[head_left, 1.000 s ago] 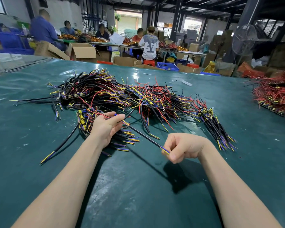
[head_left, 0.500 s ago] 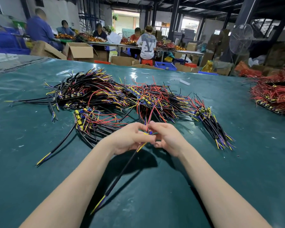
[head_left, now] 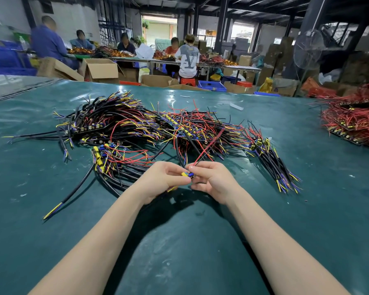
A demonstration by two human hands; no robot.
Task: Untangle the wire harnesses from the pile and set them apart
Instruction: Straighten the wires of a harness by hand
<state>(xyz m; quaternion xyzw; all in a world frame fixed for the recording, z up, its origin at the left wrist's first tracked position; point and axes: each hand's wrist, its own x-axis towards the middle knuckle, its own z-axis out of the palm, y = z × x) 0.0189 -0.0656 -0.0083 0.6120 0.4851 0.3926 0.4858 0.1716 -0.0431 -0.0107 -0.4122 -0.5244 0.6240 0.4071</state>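
Head view: left hand [head_left: 160, 179] and right hand [head_left: 213, 179] pinch 1 harness [head_left: 187, 174].

Left hand [head_left: 162, 180] and right hand [head_left: 213, 180] pinch one harness [head_left: 187, 174]; pile [head_left: 158, 128] behind

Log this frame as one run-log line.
stage: untangling | left hand: pinches harness end | right hand: pinches same harness end, red wire running up toward pile | pile: behind hands on green mat

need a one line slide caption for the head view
Left hand and right hand pinch a harness end at the near edge of the tangled wire pile on the green table.
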